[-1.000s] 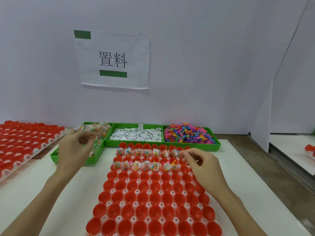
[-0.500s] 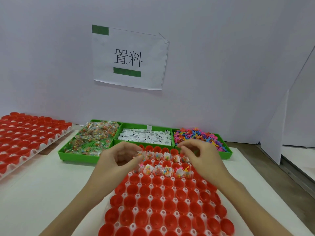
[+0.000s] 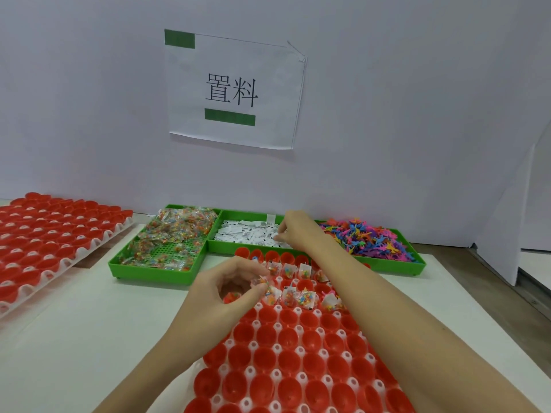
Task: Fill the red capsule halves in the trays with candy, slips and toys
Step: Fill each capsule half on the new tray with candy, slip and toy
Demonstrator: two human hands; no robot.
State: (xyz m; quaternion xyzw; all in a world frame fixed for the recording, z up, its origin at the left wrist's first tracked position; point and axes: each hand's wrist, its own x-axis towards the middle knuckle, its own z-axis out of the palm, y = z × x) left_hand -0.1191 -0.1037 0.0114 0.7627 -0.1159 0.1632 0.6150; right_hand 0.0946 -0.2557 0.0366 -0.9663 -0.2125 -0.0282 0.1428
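Right hand (image 3: 293, 231) has left the capsule tray (image 3: 298, 353) for the slip bin (image 3: 253, 234); left hand (image 3: 226, 289) now sits at the filled rows.
Risk: right forearm over the tray could knock the propped packets. Left fingers (image 3: 253, 290) pinch a candy packet (image 3: 261, 282) above a red half; right fingers curl onto the slips, grip unclear.

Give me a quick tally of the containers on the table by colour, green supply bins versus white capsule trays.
Green bins: 3, the candy bin, the slip bin and the toy bin.
White capsule trays: 2, the side tray at left and the front tray under the left hand.
Total: 5.
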